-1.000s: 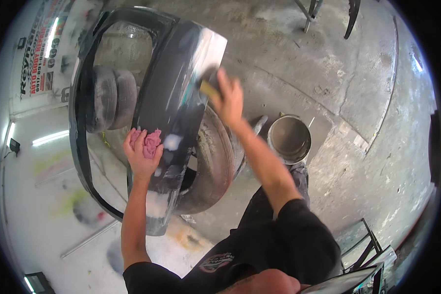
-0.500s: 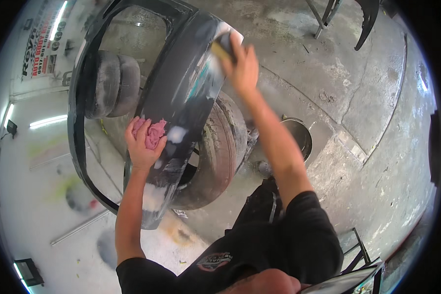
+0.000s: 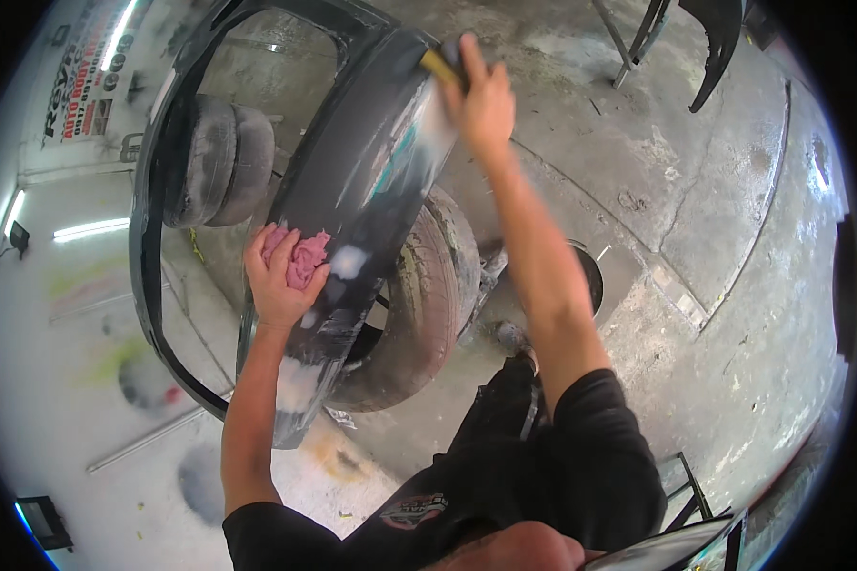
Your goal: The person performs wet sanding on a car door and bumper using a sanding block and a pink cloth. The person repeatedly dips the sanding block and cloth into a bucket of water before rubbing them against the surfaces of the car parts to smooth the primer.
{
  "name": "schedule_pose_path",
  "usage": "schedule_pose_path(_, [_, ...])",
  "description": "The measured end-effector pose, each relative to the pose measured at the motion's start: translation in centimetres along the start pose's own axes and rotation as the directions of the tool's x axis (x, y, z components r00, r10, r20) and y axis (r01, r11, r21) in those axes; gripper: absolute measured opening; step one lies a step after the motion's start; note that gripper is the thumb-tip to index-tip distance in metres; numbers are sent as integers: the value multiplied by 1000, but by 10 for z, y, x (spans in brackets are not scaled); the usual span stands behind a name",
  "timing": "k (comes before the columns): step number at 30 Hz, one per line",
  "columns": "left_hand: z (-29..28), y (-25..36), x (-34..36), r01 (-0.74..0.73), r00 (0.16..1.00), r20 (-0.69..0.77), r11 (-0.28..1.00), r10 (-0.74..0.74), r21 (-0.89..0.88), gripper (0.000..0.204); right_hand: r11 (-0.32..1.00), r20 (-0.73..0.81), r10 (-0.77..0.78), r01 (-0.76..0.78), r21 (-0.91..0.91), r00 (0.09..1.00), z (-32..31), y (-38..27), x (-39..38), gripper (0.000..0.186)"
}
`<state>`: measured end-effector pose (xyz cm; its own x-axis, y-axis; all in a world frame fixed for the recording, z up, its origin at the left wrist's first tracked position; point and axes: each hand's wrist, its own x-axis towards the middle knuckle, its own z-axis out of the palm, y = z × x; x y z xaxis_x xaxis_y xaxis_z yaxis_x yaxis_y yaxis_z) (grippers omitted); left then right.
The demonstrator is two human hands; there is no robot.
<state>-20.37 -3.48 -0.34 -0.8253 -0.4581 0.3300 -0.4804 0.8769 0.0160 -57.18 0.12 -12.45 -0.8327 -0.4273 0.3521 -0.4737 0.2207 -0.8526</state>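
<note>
A dark car door (image 3: pixel 338 157) with an open window frame lies tilted before me, its panel marked by pale, sanded-looking patches and a teal streak. Near the window side of the panel, my left hand (image 3: pixel 281 290) is closed around a crumpled pink rag (image 3: pixel 307 264) and rests on the door. My right hand (image 3: pixel 487 112) grips a sanding block (image 3: pixel 441 68) with a yellow face, at the far right end of the panel. The fingers partly cover the block. It appears to touch the door's edge.
A worn tire (image 3: pixel 428 319) sits beneath the door's right side. Two more tires (image 3: pixel 200 162) show through the window opening. To the right, a round bucket (image 3: pixel 590 276) stands partly behind my right forearm. A metal stand (image 3: pixel 628 43) and a black curved panel (image 3: pixel 712 48) are at the far right.
My right hand has moved slightly farther away along the door's edge with the sanding block, which has turned a little. The left hand stays on the pink rag.
</note>
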Motion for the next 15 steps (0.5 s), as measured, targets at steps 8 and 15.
schedule_pose_path(8, [-3,-1,-7,36,999,-24,999,-36,2,67,965,23,-244,240,108,969,8,-33,-169,78])
schedule_pose_path(15, [0,-1,0,20,1000,-14,1000,-20,-23,65,994,62,7,-1,-108,998,4,-7,25,68])
